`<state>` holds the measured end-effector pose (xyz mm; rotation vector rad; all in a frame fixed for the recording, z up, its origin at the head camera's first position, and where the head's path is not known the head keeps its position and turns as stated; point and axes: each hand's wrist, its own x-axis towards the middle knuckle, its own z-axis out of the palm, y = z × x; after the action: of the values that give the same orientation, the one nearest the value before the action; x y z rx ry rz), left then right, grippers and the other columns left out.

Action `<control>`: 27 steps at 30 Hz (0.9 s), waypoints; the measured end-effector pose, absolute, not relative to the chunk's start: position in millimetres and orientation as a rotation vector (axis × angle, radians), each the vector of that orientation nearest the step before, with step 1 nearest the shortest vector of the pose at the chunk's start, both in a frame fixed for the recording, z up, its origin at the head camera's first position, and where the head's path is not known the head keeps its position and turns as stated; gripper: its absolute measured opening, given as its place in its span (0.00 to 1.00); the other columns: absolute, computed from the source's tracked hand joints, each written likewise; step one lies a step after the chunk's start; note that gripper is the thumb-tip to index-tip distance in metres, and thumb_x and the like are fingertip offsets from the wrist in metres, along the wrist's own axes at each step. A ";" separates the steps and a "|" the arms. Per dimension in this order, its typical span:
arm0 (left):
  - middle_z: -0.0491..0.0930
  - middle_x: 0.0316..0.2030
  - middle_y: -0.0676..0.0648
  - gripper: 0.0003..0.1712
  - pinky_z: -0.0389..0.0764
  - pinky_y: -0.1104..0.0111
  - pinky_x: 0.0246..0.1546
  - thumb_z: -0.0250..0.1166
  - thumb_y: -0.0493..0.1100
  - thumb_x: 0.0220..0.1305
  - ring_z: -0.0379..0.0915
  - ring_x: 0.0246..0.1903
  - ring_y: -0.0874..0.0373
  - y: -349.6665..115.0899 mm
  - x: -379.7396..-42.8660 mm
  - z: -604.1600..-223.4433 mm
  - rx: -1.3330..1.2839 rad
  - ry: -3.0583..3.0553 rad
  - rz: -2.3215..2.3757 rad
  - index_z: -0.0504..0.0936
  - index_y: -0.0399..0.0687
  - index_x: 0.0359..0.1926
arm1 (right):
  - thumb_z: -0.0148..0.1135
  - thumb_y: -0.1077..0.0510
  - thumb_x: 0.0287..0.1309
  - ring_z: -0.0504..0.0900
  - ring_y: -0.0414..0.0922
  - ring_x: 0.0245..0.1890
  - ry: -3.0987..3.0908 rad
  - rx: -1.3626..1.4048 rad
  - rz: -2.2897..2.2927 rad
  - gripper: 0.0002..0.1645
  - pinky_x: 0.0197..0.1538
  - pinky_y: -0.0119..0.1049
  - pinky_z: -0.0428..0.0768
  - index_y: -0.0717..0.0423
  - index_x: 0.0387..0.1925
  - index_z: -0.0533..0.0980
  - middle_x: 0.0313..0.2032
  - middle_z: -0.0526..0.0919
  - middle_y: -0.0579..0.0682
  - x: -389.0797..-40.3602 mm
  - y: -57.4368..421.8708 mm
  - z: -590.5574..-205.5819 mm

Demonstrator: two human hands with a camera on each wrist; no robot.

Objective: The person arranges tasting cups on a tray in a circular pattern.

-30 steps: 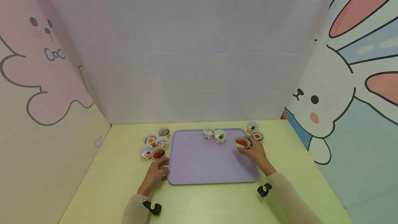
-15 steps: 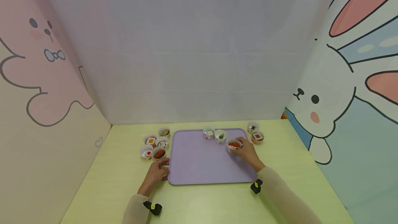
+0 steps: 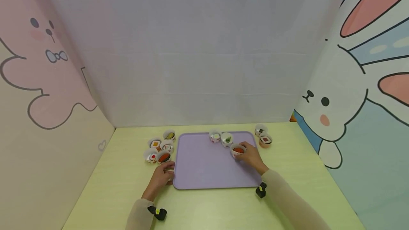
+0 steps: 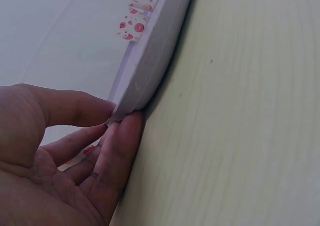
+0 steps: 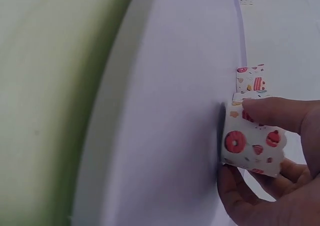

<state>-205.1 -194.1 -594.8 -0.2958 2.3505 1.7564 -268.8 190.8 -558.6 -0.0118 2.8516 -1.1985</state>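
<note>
My right hand (image 3: 252,158) grips a small paper cup (image 5: 252,145) printed with red sweets, thumb on one side and fingers on the other. An orange-red topped piece, like toy sushi, sits inside it. The cup stands upright at the right half of the lilac tray (image 3: 207,168), its base at the tray surface. Just behind it on the tray are a cup with a green-topped piece (image 3: 227,140) and a cup with a pale piece (image 3: 215,136). My left hand (image 3: 159,178) pinches the tray's left edge, thumb at the rim and fingertips below it.
Several filled cups cluster left of the tray, the nearest an orange-and-black one (image 3: 164,157) close to my left fingers. Right of the tray stand two more cups, one behind (image 3: 261,130) and one in front (image 3: 265,140). A white backdrop (image 3: 204,63) rises behind the pale table (image 3: 204,208).
My right hand has carried the cup with the orange-red piece leftward and slightly lower, from the tray's right edge to near the green-topped cup. My left hand stays at the tray's edge.
</note>
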 end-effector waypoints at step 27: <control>0.79 0.50 0.37 0.31 0.86 0.60 0.28 0.62 0.26 0.53 0.79 0.38 0.55 -194.1 -204.4 -593.8 -0.290 2.350 1.761 0.74 0.37 0.61 | 0.74 0.58 0.46 0.80 0.53 0.48 2.834 0.012 -1.299 0.33 0.45 0.44 0.79 0.60 0.55 0.73 0.50 0.82 0.60 -280.0 179.0 -561.7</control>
<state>-204.4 -194.1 -593.8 -0.2898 2.3504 1.7615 -280.0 179.0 -561.7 0.0115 2.8336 -1.2994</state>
